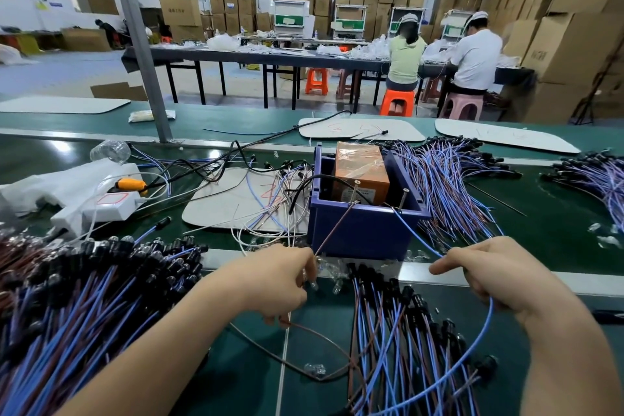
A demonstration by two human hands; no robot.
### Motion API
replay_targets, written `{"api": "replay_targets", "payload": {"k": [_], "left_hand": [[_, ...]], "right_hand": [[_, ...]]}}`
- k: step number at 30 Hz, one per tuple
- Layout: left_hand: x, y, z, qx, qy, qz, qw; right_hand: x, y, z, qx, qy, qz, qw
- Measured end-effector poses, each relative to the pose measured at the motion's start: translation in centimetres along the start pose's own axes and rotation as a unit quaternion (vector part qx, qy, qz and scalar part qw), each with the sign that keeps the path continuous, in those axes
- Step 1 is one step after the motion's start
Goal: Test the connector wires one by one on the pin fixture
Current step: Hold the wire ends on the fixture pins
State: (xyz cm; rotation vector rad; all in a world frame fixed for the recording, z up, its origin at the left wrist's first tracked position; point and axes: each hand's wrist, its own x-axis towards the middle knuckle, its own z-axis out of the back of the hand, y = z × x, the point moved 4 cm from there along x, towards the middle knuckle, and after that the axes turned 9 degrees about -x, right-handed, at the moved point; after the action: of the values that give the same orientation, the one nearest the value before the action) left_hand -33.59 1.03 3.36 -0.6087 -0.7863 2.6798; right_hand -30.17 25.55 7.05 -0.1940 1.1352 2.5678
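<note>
Left hand: grip pinching a thin brown wire. Right hand: grip curled round a thin blue wire. Both wire ends reach upright metal screws on the near rim of the blue plastic box on the green table; contact cannot be confirmed. The label on the orange tape-wrapped block inside is too small to read.

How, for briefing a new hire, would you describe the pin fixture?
On the green workbench, the brown wire in the left hand and the blue wire in the right hand lead to a dark blue plastic bin holding an orange taped box. Only it carries two upright metal screws at its near rim.
</note>
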Motion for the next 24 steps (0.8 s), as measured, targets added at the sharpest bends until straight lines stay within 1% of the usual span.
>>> {"api": "replay_targets", "payload": {"k": [9,17,24], "left_hand": [[-0.01,-0.20,-0.09,0.000,0.002,0.000,1.000],[0.00,-0.58,0.26,-0.053,-0.025,-0.019,0.998],[0.20,-0.32,0.50,-0.086,-0.049,-0.033,0.995]], "right_hand": [[-0.08,-0.04,0.06,0.007,-0.003,0.000,1.000],[0.02,-0.12,0.19,0.011,-0.014,0.004,1.000],[0.47,-0.21,0.51,0.039,-0.047,0.020,0.998]]}}
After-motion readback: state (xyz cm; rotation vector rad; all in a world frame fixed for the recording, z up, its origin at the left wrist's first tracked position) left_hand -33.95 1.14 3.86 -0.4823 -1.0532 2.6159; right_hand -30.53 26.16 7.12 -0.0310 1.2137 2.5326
